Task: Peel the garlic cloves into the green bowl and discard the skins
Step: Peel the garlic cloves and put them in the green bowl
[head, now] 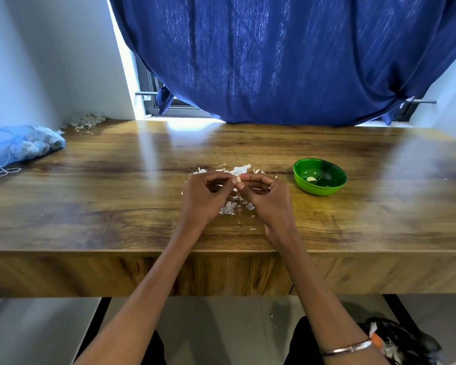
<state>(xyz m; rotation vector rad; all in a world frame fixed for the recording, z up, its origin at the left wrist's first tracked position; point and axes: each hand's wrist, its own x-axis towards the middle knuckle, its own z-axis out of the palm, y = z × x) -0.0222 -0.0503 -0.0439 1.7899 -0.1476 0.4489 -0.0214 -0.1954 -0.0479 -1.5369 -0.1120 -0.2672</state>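
Both hands meet over the middle of the wooden table [116, 206]. My left hand [206, 198] and my right hand [266, 196] pinch one small pale garlic clove [238, 179] between their fingertips. Under and around the hands lies a heap of white garlic skins [241, 170]. The green bowl [319, 176] stands to the right of my right hand, apart from it, with a peeled clove [311, 178] lying inside.
A blue mesh bag [19, 146] with garlic lies at the table's left edge. More skins [86, 121] are piled in the far left corner. A blue curtain [287, 61] hangs behind the table. A dark bag [400, 343] sits by my right knee.
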